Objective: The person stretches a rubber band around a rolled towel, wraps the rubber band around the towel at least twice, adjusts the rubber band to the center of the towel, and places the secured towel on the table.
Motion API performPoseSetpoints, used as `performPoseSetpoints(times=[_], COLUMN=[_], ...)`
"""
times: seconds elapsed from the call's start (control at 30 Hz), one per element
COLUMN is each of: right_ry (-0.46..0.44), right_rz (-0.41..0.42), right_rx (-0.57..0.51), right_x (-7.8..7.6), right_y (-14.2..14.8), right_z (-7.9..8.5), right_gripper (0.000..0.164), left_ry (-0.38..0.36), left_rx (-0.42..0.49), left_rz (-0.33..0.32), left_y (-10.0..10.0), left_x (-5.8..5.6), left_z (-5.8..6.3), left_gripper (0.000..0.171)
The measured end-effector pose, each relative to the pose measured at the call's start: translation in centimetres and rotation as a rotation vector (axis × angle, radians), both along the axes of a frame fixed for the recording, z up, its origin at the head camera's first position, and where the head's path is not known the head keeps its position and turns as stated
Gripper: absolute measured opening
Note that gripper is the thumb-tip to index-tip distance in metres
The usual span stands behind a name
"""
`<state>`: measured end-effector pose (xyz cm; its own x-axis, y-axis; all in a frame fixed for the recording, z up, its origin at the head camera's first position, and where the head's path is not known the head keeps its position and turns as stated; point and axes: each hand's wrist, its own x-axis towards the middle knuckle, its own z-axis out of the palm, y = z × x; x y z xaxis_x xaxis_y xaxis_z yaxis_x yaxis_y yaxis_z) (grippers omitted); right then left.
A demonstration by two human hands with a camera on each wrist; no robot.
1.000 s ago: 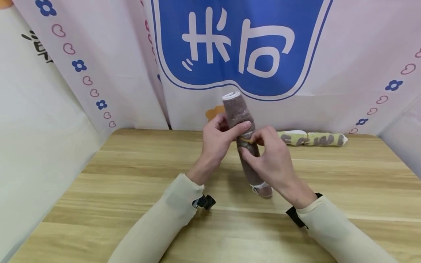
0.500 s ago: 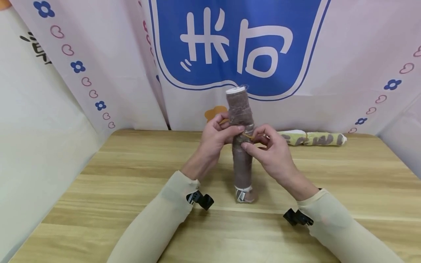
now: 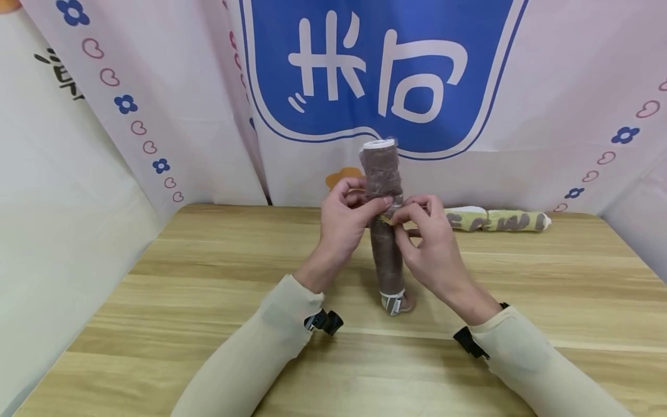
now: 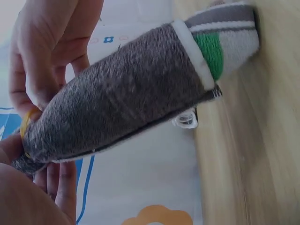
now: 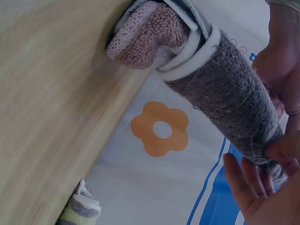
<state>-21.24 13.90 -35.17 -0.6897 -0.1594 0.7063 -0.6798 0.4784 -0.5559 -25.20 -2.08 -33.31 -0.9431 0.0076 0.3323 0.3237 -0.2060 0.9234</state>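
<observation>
A grey-brown rolled towel [image 3: 388, 260] stands nearly upright on the table, narrowed at its middle by a yellow rubber band [image 4: 24, 126]. My left hand [image 3: 341, 223] grips the roll around its middle, thumb across the front. From the other side, the right hand [image 3: 429, 243] pinches the rubber band between thumb and forefinger, close against the towel. At the towel's lower end, the left wrist view shows a green and white patterned part [image 4: 220, 51]; a pinkish folded corner [image 5: 150, 37] sticks out there in the right wrist view.
A second rolled towel [image 3: 513, 220], yellow-green with grey marks, lies along the back of the wooden table [image 3: 365, 370] to the right. Directly behind the table hangs a printed cloth [image 3: 307, 162] with a blue sign and flowers.
The rolled towel has turned from a slant to nearly upright, its lower end swinging left and its top slightly right. My right fingertips have drawn together at the rubber band.
</observation>
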Motion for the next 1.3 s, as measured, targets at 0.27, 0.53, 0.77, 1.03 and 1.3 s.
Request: performPoseSetpoints(times=[0.27, 0.53, 0.77, 1.03, 1.3], right_ry=[-0.187, -0.363, -0.506, -0.265, -0.27], right_rz=[-0.076, -0.058, 0.146, 0.205, 0.088], right_rx=[0.076, -0.08, -0.281, -0.166, -0.059], right_x=[0.4, -0.3, -0.7, -0.6, 0.0], right_y=[-0.4, 0.3, 0.6, 0.5, 0.5], right_z=[0.2, 0.3, 0.3, -0.2, 0.2], right_gripper=[0.04, 0.034, 0.029, 0.016, 0.013], left_ry=[-0.001, -0.037, -0.126, -0.077, 0.089], left_rx=[-0.045, -0.002, 0.08, 0.074, -0.111], left_rz=[0.046, -0.124, -0.256, -0.182, 0.041], left_y=[0.0, -0.7, -1.3, -1.1, -0.5], left_x=[0.1, -0.8, -1.5, -1.2, -0.2], left_z=[-0.3, -1.1, -1.3, -0.5, 0.0], left_gripper=[0.036, 0.039, 0.038, 0.029, 0.028])
